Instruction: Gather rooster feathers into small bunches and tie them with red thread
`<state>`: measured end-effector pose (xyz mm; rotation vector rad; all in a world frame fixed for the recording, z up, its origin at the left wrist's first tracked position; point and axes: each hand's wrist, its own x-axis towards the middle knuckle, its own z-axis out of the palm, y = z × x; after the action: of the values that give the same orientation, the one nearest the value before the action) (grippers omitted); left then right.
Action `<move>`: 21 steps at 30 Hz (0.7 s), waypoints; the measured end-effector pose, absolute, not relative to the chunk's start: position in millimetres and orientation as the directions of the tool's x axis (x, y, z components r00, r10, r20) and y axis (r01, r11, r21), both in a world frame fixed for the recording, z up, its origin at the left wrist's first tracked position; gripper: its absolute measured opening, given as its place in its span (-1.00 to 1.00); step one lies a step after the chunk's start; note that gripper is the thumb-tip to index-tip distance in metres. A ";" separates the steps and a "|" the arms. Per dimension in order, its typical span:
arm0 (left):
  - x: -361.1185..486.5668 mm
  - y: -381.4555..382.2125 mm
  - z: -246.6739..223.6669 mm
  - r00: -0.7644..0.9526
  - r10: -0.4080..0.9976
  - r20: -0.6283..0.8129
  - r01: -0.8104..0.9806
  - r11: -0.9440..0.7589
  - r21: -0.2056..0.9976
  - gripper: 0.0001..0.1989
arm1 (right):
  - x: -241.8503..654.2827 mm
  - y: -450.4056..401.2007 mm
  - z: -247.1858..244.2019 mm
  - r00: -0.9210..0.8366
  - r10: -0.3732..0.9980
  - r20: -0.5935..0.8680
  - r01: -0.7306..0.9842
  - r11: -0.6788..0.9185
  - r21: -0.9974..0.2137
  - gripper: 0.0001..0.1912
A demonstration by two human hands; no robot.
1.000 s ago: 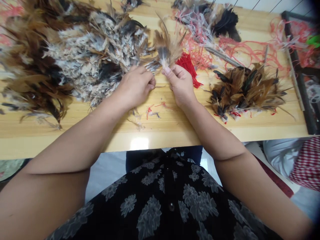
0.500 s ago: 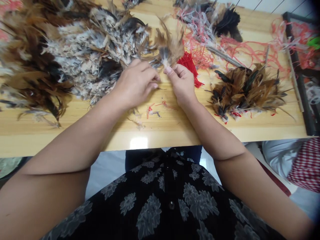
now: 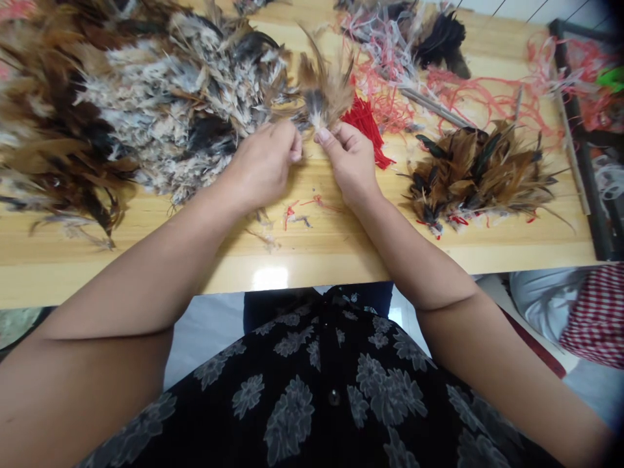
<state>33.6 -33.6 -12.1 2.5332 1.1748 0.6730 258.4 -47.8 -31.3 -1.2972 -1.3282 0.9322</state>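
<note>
Pale wooden table (image 3: 316, 260) across the full width, glossy, bright glare near the front edge. White panel (image 3: 517, 9) with dark lines at top right, past the far edge.

Right hand (image 3: 355, 162) near table centre, fingers narrow: tuft (image 3: 324, 94) pinched by its whitish base between thumb and forefinger. Tuft's brown tips pointing away, dark patch low down.

Left hand (image 3: 266, 162) just beside the tuft base, apart from right hand. Left fingers curled in; can't tell whether around something, gap hidden and a bit blurred.

Feather pile (image 3: 160, 104) left of the tuft and beyond left hand: whitish fluff mid, brown and black feathers around it. Red strands (image 3: 368, 130) just behind right hand. Pink strings (image 3: 390, 116) tangled next to those, more running right. Thin grey rods (image 3: 436, 107) among them. Black feathers (image 3: 441, 39) near the far edge.

Brown bundle (image 3: 480, 169) on table, well right of right hand, red bits along its near side. Dark frame (image 3: 574, 110) at right end, pink and green bits inside. Small red and grey scraps (image 3: 291, 214) nearer than both hands. Checked cloth (image 3: 597, 318) below table level, far right.
</note>
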 end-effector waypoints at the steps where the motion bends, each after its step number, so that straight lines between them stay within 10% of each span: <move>1: 31.9 -34.8 -7.6 0.547 0.788 0.282 0.645 -0.612 0.458 -0.88 | 258.4 -47.9 -31.5 0.090 0.985 0.145 0.198 0.125 -0.972 -0.40; 21: 23.3 -39.8 21.2 0.556 0.732 0.393 0.637 -0.679 0.363 -0.53 | 258.2 -50.8 -27.3 -0.005 0.992 0.129 0.271 0.126 -0.954 -0.39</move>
<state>23.3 -39.8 21.2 2.6096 1.1604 0.7844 258.2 -50.8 -27.3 -1.3128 -1.4554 0.9605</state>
